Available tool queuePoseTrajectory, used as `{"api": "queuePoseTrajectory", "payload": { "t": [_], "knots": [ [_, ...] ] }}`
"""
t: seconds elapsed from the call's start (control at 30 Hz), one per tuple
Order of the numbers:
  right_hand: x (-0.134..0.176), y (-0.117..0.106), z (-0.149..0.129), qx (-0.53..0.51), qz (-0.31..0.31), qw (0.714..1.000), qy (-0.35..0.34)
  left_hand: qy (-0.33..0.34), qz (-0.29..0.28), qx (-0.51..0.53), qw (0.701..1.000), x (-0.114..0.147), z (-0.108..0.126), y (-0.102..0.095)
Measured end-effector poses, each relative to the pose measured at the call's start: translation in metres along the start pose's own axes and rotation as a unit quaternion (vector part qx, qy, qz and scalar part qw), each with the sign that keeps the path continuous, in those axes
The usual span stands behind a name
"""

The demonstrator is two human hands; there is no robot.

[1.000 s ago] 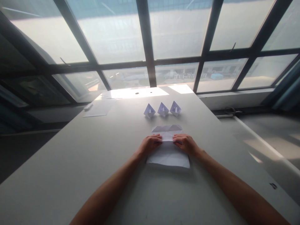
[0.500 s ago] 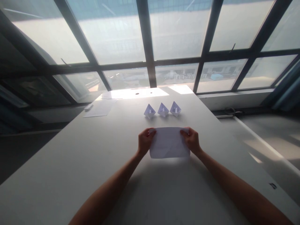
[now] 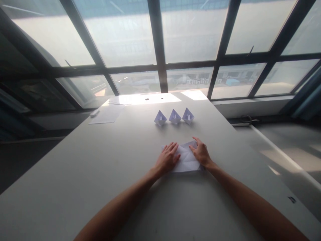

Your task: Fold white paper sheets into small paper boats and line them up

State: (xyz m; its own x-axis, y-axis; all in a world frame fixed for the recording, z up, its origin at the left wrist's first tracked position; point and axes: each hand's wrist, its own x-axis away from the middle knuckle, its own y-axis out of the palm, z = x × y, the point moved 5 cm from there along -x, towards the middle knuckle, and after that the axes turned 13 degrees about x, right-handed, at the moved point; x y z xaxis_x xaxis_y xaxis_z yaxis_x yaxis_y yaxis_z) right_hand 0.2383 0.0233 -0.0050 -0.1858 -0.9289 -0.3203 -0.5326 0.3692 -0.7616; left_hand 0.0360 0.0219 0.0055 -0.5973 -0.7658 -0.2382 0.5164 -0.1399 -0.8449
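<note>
A creased white sheet of paper (image 3: 187, 164) lies on the table in front of me, its far right corner slightly raised. My left hand (image 3: 168, 156) rests flat on the paper's left part, fingers stretched out and covering that side. At the far right corner is my right hand (image 3: 200, 152), its thumb on the near face and its index finger at the edge, with the corner between them. Beyond the sheet, three folded paper boats stand in a row: a left one (image 3: 160, 118), a middle one (image 3: 175, 117) and a right one (image 3: 188, 116).
The white table (image 3: 120, 160) stretches away toward large windows. Flat sheets of paper (image 3: 106, 114) lie at its far left, with a small white object (image 3: 94, 113) on their left edge. A small dark mark (image 3: 292, 199) shows near the right edge.
The paper has come down from both hands' upright hold onto the table, showing a creased face. My left hand has let go of its edge and flattened on it.
</note>
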Motion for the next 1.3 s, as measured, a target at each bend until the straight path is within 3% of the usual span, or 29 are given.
{"api": "queuePoseTrajectory", "payload": {
  "t": [0.1, 0.2, 0.37, 0.47, 0.67, 0.93, 1.3],
  "knots": [
    [0.009, -0.009, -0.018, 0.136, 0.018, 0.989, -0.048, -0.001, -0.062, -0.049, 0.997, 0.004, 0.001, 0.017],
    [0.021, -0.006, -0.040, 0.202, 0.022, 0.971, -0.124, -0.003, -0.077, -0.075, 0.994, 0.004, -0.001, 0.020],
    [0.040, 0.030, -0.061, 0.211, -0.097, 0.946, -0.225, -0.002, -0.085, -0.088, 0.993, 0.003, 0.001, 0.019],
    [0.042, 0.041, -0.057, 0.223, -0.135, 0.942, -0.211, 0.001, -0.083, -0.098, 0.992, 0.004, 0.000, 0.021],
    [0.039, 0.036, -0.045, 0.254, -0.144, 0.940, -0.174, -0.011, -0.071, -0.102, 0.992, 0.004, -0.003, 0.021],
    [0.034, 0.031, -0.029, 0.293, -0.131, 0.940, -0.113, -0.051, -0.047, -0.088, 0.994, 0.008, -0.010, 0.012],
    [0.023, 0.022, -0.009, 0.306, -0.105, 0.942, -0.091, -0.138, -0.025, -0.112, 0.984, 0.015, -0.030, 0.003]
  ]
}}
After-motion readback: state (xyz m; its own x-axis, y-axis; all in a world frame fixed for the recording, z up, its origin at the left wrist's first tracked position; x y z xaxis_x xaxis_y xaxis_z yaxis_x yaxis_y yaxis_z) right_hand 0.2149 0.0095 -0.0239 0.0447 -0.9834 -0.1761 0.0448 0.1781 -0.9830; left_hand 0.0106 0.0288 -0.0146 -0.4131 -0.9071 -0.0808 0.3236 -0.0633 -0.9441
